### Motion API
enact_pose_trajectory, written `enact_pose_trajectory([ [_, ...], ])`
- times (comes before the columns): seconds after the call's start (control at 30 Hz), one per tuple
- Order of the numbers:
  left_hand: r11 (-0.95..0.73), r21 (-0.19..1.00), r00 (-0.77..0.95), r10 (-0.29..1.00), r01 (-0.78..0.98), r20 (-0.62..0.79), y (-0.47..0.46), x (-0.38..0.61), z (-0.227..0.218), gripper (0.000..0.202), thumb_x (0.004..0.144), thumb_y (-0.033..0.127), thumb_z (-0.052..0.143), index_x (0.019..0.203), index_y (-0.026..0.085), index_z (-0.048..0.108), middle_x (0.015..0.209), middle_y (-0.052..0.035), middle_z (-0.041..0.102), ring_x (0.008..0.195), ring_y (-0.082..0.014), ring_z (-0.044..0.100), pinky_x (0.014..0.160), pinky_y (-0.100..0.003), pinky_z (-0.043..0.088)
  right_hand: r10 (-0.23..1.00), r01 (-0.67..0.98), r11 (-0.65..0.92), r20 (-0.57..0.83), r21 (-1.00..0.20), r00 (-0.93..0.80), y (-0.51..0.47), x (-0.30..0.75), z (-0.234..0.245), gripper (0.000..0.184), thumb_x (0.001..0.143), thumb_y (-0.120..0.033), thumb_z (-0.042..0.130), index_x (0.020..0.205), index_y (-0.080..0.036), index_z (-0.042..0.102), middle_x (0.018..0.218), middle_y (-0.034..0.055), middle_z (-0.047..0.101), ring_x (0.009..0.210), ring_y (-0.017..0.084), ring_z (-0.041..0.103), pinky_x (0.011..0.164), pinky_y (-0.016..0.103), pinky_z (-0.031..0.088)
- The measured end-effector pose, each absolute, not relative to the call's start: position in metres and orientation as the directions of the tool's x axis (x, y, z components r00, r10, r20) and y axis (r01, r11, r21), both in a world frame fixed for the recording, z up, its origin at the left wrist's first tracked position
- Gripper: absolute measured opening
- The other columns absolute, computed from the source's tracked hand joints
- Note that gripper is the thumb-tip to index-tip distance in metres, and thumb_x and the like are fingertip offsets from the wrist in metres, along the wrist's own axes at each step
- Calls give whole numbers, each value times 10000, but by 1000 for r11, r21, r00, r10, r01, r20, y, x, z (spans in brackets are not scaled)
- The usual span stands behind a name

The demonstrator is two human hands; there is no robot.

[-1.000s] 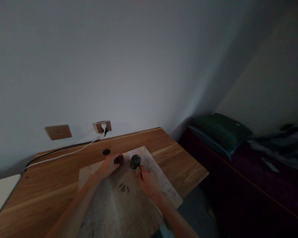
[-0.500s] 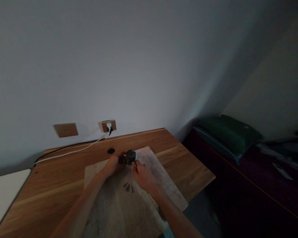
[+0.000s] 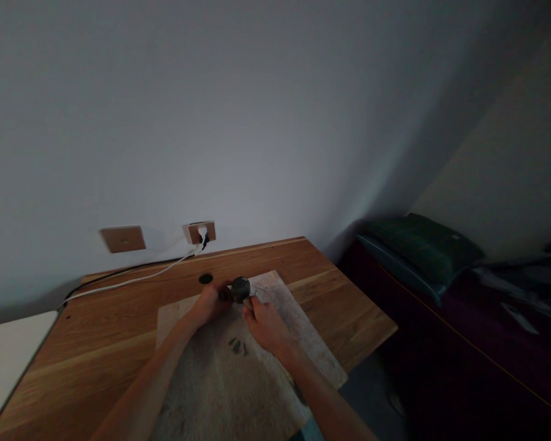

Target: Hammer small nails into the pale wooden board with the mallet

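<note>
A mallet with a dark round head (image 3: 241, 289) and a pale handle is gripped in my right hand (image 3: 265, 324), its fingers wrapped round the handle. Close to the left of that head, my left hand (image 3: 209, 305) pinches a small dark object (image 3: 224, 295), too dim to name. I cannot tell whether head and object touch. Both hands are over the far part of a worn wooden board (image 3: 215, 392). Several small slim dark pieces, perhaps screws or plugs (image 3: 237, 346), lie loose on the board between my forearms.
The board rests on a wooden table (image 3: 349, 306) against the wall. White and black cords (image 3: 133, 282) run along its back edge to a wall socket (image 3: 202, 233). A round hole (image 3: 206, 278) pierces the tabletop. Cushions (image 3: 417, 251) lie on a dark purple surface at right.
The mallet head has shifted very slightly left and up beside my left hand. Both grips look the same, and the loose pieces stay in place.
</note>
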State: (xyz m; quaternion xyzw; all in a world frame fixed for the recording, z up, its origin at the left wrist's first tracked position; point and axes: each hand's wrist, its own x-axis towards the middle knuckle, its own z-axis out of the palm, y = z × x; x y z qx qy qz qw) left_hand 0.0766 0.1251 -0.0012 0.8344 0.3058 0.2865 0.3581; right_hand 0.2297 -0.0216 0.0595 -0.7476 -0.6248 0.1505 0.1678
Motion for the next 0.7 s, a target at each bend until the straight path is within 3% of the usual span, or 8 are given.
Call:
enact_pose_trajectory([
  [0.37,-553,762,651,721,336,237,127,76,-1,376,672,96,602,1021,160,726,802,-35,755,734,-207,694,703,-281,524,985,885,-156,2,-439,175,-21,229,55,336,1038,-338,400,1268,-173,583,981,126,749,884,247,721,707,297,457],
  [0.7,-528,798,670,707,289,225,128,76,-5,454,653,65,569,1074,151,716,887,-53,772,778,-206,702,726,-293,533,985,872,-157,-15,-464,170,-22,231,63,267,1019,-319,444,1160,-196,633,960,106,752,884,246,713,708,296,443],
])
